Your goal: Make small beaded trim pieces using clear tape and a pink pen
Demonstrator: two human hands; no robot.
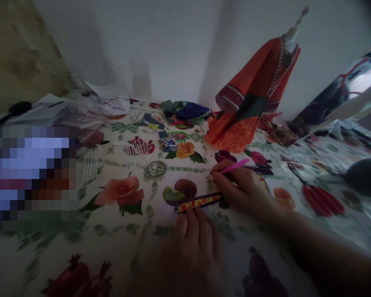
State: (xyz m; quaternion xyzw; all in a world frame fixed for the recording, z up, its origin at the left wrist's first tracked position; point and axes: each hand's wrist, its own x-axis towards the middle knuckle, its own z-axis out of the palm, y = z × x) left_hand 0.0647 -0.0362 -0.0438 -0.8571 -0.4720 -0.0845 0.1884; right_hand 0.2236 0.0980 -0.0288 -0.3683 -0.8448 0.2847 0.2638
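My left hand [198,239] lies with its fingers stretched out, fingertips on the lower edge of a yellow-and-red patterned strip [200,201] with a dark border. The strip rests flat on the flowered tablecloth [117,231]. My right hand [241,185] is closed around a slim pink stick [236,166], held just above the cloth near the strip's right end; the stick's working tip is hidden by the fingers. Behind my right hand lies another dark-edged strip [259,169]. Farther back is a small packet of shiny beads [167,143].
A doll-size orange and green dress [250,99] stands on a holder at the back right. Folded blue and green cloth [188,110] lies near the wall. Sheets of white pearl stickers [91,163] are at the left. Papers [49,109] are stacked at the back left.
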